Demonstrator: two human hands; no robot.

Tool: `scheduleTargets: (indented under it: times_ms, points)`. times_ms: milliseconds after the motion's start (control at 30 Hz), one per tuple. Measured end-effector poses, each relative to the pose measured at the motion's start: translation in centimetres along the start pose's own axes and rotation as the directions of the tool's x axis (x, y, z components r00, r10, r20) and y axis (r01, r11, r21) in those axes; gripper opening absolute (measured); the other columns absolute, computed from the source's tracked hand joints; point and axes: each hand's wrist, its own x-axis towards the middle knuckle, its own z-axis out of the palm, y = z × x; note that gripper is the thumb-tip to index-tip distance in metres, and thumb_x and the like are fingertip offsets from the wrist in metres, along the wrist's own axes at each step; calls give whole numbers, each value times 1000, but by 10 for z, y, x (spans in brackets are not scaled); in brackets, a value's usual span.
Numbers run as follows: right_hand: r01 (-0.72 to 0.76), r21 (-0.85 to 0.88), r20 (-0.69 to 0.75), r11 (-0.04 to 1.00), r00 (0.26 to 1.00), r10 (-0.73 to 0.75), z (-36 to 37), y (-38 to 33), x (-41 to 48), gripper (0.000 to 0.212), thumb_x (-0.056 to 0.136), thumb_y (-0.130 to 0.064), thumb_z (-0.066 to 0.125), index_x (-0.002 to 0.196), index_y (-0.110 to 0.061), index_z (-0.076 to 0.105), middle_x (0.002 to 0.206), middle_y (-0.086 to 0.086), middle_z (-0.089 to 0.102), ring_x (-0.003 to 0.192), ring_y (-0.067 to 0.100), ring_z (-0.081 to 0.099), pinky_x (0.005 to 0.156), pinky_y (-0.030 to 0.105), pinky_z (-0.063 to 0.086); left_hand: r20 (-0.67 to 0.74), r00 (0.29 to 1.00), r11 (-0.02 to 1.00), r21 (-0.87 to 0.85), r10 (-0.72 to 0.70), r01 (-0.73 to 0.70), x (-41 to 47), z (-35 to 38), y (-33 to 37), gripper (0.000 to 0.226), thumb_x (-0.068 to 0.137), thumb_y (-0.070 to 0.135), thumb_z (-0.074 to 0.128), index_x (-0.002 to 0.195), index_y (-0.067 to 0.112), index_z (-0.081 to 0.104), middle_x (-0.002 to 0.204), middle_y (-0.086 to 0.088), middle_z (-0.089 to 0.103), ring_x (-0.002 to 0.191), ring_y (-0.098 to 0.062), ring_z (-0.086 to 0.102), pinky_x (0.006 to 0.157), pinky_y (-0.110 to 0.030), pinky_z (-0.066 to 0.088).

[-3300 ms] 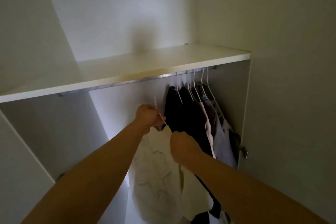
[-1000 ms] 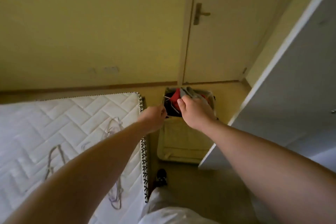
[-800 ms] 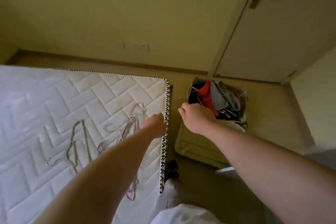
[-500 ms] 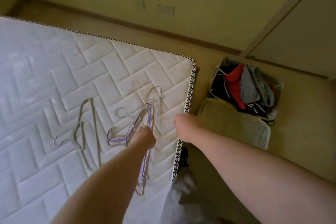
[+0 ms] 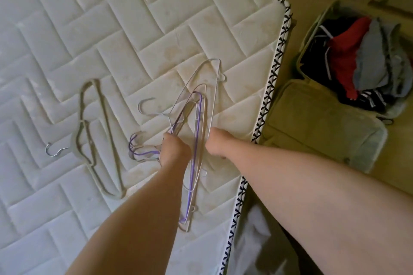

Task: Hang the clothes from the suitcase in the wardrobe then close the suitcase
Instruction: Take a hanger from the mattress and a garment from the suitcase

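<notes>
1. Clothes [image 5: 357, 60] were left heaped in the open suitcase [image 5: 312, 123] beside the mattress [image 5: 89, 29].
2. Left hand [image 5: 175, 149] was moved from suitcase to wire hangers [image 5: 201, 105] and curled on them (presumably for the next garment).
3. Right hand [image 5: 215, 144] was brought alongside; its grip could not be told.

Your mattress [image 5: 111, 29] carries a grey hanger [image 5: 76, 140] and tangled wire hangers [image 5: 198, 123]. The open suitcase [image 5: 312, 123] lies on the floor [image 5: 400, 140].
</notes>
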Motion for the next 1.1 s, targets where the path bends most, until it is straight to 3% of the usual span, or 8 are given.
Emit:
scheduleTargets:
  times_ms: [100,200,333,433,667,833,933,1100]
  points:
    - [-54,278,-36,959,997,66,6,-2,13,25,92,-16,48,114,-8,56,112,18,59,99,34,61,79,37,51,-124,990,991,-108,65,-79,-8,1,-6,21,88,1,41,106,11,44,98,-9,55,91,-33,57,74,-41,45]
    - [-94,531,-43,842,989,138,1,1,14,18,88,-13,49,105,-18,53,105,12,62,83,29,60,64,34,51,-247,961,944,-270,125,-192,-28,-1,-8,19,93,9,32,106,15,44,95,-5,55,89,-31,54,76,-40,41]
    - [-42,640,-109,767,984,144,-19,8,3,14,90,-13,49,94,-26,52,102,7,62,92,29,66,69,36,57,-383,900,874,-340,208,-347,-61,-1,8,26,102,26,27,121,20,45,96,0,53,87,-24,49,77,-34,35]
    - [-16,670,-257,742,933,253,-51,29,-9,12,90,-11,47,93,-23,47,100,3,60,91,27,62,81,36,54,-358,862,819,-321,359,-475,-82,8,51,16,102,25,33,108,20,47,91,2,56,81,-23,51,70,-31,32]
    - [-9,748,-459,663,715,527,-139,150,-10,17,94,-11,43,109,-18,47,110,7,60,100,32,61,81,36,51,-50,727,720,-108,685,-686,-100,72,182,32,96,19,51,127,17,51,106,-5,62,93,-24,59,80,-35,48]
    - [2,814,-464,581,604,648,-190,264,0,22,95,-9,46,116,-15,50,114,8,60,107,33,60,78,31,44,212,736,763,-102,643,-638,-124,138,261,21,93,33,60,82,19,69,71,4,66,66,-14,61,61,-27,50]
    - [42,879,-406,475,589,699,-207,329,21,21,95,-8,46,114,-15,52,114,10,62,105,32,60,78,32,45,374,729,814,-154,573,-561,-129,187,293,31,92,42,61,87,13,73,76,1,69,64,-11,60,55,-20,48]
    - [236,931,-364,278,669,649,-233,415,73,17,97,-7,45,107,-18,53,96,9,70,81,22,63,70,36,53,608,625,870,-392,489,-300,-128,278,333,24,100,34,51,118,19,57,118,1,63,97,-24,68,65,-34,47]
